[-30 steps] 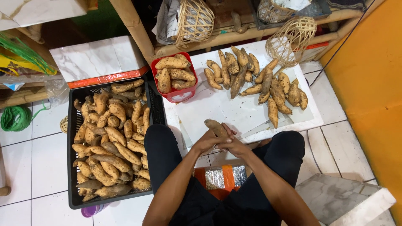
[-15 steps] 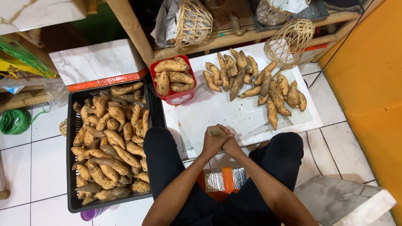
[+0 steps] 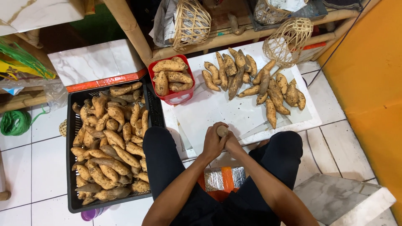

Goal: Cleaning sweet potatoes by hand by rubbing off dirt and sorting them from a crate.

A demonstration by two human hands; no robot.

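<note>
My left hand point(image 3: 212, 143) and my right hand point(image 3: 233, 143) are clasped together around one sweet potato point(image 3: 222, 131), whose tip pokes out above my fingers. They hover over the near edge of a white board point(image 3: 217, 109) between my knees. A loose row of sweet potatoes point(image 3: 255, 83) lies across the far side of the board. A red tub point(image 3: 172, 98) filled with sweet potatoes stands at the board's far left corner. A black crate point(image 3: 72, 167) heaped with sweet potatoes sits on the floor to my left.
Two woven cane baskets point(image 3: 190, 23) point(image 3: 289, 42) rest on and against a bamboo shelf at the back. A white marble-look box point(image 3: 96, 62) stands behind the crate. An orange wall point(image 3: 372, 83) runs along the right. A green twine coil point(image 3: 14, 122) lies far left.
The sweet potato lay flat under my hands on the board; now both hands have closed around it and turned it upright, drawing slightly toward me.
</note>
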